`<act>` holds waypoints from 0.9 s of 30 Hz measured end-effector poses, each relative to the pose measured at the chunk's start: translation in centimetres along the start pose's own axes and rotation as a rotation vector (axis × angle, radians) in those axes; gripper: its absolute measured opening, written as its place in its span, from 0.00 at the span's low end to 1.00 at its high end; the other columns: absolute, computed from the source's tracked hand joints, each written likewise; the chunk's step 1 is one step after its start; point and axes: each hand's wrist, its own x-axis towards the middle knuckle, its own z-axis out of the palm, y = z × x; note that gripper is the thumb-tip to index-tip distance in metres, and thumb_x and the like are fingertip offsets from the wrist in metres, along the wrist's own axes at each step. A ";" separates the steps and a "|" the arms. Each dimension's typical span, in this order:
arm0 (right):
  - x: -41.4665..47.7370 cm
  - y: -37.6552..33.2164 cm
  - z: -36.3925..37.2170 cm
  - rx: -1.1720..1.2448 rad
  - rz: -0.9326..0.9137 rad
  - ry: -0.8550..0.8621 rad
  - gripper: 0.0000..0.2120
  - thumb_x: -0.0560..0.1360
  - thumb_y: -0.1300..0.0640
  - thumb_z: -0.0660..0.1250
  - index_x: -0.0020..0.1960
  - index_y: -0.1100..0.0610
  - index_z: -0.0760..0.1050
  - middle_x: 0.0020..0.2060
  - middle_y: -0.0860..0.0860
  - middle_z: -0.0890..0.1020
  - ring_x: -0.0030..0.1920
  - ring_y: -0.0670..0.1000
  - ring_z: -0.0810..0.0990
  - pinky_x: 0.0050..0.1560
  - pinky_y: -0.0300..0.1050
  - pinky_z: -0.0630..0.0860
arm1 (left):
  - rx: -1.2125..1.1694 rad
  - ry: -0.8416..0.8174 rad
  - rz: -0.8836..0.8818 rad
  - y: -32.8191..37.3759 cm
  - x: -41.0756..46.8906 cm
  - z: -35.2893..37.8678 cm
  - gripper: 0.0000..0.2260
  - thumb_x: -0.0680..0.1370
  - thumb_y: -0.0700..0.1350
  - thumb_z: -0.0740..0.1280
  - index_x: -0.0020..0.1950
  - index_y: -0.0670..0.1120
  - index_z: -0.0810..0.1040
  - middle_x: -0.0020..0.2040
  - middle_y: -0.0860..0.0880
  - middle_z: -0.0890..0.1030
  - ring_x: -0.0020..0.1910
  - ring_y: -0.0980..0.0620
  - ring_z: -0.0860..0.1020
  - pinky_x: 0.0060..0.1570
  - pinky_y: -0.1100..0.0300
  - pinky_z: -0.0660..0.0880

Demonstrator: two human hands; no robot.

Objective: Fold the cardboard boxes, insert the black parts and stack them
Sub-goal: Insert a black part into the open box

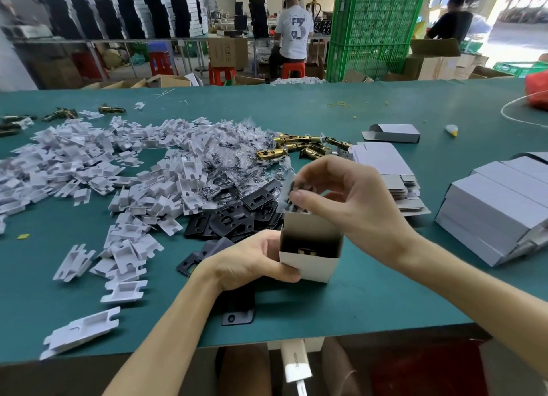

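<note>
**Cardboard box open at the near edge, bagged part poised over its mouth**

Cardboard box [310,247] stands upright near the bench's [385,292] near edge, mouth up, with something pale already showing deep inside. The left hand [252,259] wraps its left wall, thumb pressed along the front lower corner. The right hand [341,197] arches over the mouth, wrist high, thumb and forefinger pinching a small clear bag of dark parts [292,192] just above the rim.

Likely troubles: the slack bag may catch on the far rim and fold over instead of dropping in; too firm a left-hand squeeze could bow the thin wall and narrow the opening. The pile of black plates [234,217] lies just behind the box.
</note>
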 end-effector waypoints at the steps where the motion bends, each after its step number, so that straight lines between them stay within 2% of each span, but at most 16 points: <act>1: 0.0 0.0 -0.1 -0.001 -0.006 0.013 0.06 0.75 0.59 0.76 0.49 0.54 0.81 0.44 0.48 0.85 0.44 0.51 0.84 0.47 0.57 0.82 | -0.006 0.014 0.005 0.0 0.1 0.0 0.20 0.72 0.29 0.71 0.61 0.46 0.83 0.58 0.42 0.84 0.59 0.46 0.81 0.63 0.52 0.78; 4: 0.4 -0.2 -0.4 0.004 -0.005 0.080 0.06 0.75 0.63 0.75 0.49 0.56 0.80 0.44 0.50 0.85 0.45 0.54 0.84 0.51 0.59 0.81 | -0.020 0.032 0.019 -0.2 0.5 0.1 0.24 0.73 0.29 0.71 0.69 0.34 0.75 0.68 0.33 0.78 0.70 0.34 0.76 0.73 0.38 0.69; 6: 0.6 -0.5 -0.7 -0.004 -0.014 0.134 0.06 0.75 0.63 0.75 0.50 0.58 0.80 0.44 0.52 0.85 0.46 0.55 0.84 0.52 0.60 0.81 | -0.021 0.047 0.026 -0.4 0.8 0.1 0.27 0.73 0.30 0.71 0.72 0.31 0.72 0.71 0.31 0.75 0.73 0.31 0.72 0.75 0.34 0.65; 9: 0.9 -1.3 -1.3 -0.087 -0.097 0.209 0.06 0.76 0.62 0.75 0.51 0.60 0.79 0.44 0.52 0.85 0.46 0.54 0.84 0.50 0.55 0.81 | -0.064 0.083 0.050 -0.6 1.0 0.2 0.26 0.74 0.32 0.70 0.72 0.32 0.73 0.71 0.32 0.76 0.73 0.32 0.72 0.75 0.35 0.65; 12: 1.1 -1.5 -1.6 -0.208 -0.143 0.225 0.07 0.76 0.61 0.75 0.51 0.59 0.78 0.44 0.49 0.84 0.44 0.51 0.83 0.47 0.50 0.81 | -0.132 0.114 0.090 -0.7 1.1 0.3 0.23 0.76 0.33 0.69 0.72 0.33 0.74 0.70 0.33 0.77 0.70 0.37 0.77 0.73 0.43 0.71; 15: 1.9 -0.2 -2.0 -0.190 -0.077 0.307 0.09 0.76 0.60 0.74 0.54 0.57 0.77 0.45 0.48 0.83 0.45 0.51 0.83 0.47 0.50 0.81 | -0.193 0.156 0.114 -0.6 1.1 0.1 0.22 0.77 0.34 0.69 0.71 0.34 0.75 0.68 0.36 0.79 0.66 0.40 0.79 0.69 0.47 0.75; 18: 3.1 2.8 -2.6 -0.178 0.099 0.392 0.10 0.77 0.61 0.73 0.54 0.56 0.75 0.44 0.46 0.81 0.46 0.53 0.82 0.47 0.49 0.82 | -0.253 0.191 0.119 -0.5 1.2 -0.2 0.23 0.79 0.39 0.68 0.74 0.36 0.72 0.71 0.36 0.77 0.71 0.35 0.75 0.72 0.40 0.72; 20: 3.6 5.4 -2.5 -0.285 0.252 0.265 0.10 0.76 0.62 0.74 0.54 0.57 0.75 0.43 0.48 0.81 0.47 0.54 0.82 0.48 0.52 0.82 | -0.343 0.230 0.125 -0.3 1.3 -0.6 0.27 0.78 0.44 0.70 0.76 0.37 0.71 0.72 0.38 0.77 0.72 0.36 0.74 0.73 0.37 0.69; 22: 3.5 7.8 -1.8 -0.372 0.386 0.128 0.12 0.75 0.61 0.74 0.56 0.59 0.76 0.44 0.52 0.81 0.47 0.55 0.82 0.51 0.56 0.82 | -0.444 0.270 0.158 0.0 1.2 -0.8 0.29 0.77 0.50 0.72 0.76 0.40 0.71 0.71 0.39 0.78 0.72 0.38 0.75 0.72 0.39 0.71; 25: 3.4 9.7 -0.9 -0.422 0.449 0.066 0.13 0.76 0.59 0.75 0.58 0.58 0.76 0.44 0.52 0.81 0.46 0.52 0.81 0.51 0.51 0.81 | -0.657 0.299 0.279 0.2 0.9 -1.3 0.25 0.79 0.51 0.71 0.73 0.44 0.73 0.66 0.40 0.82 0.67 0.37 0.80 0.60 0.40 0.81; 27: 3.5 10.4 -0.5 -0.535 0.448 -0.014 0.14 0.76 0.57 0.74 0.60 0.57 0.76 0.50 0.52 0.81 0.51 0.54 0.80 0.54 0.46 0.78 | -0.829 0.345 0.346 0.1 0.7 -1.8 0.23 0.81 0.52 0.69 0.73 0.43 0.72 0.62 0.39 0.83 0.63 0.35 0.82 0.53 0.40 0.83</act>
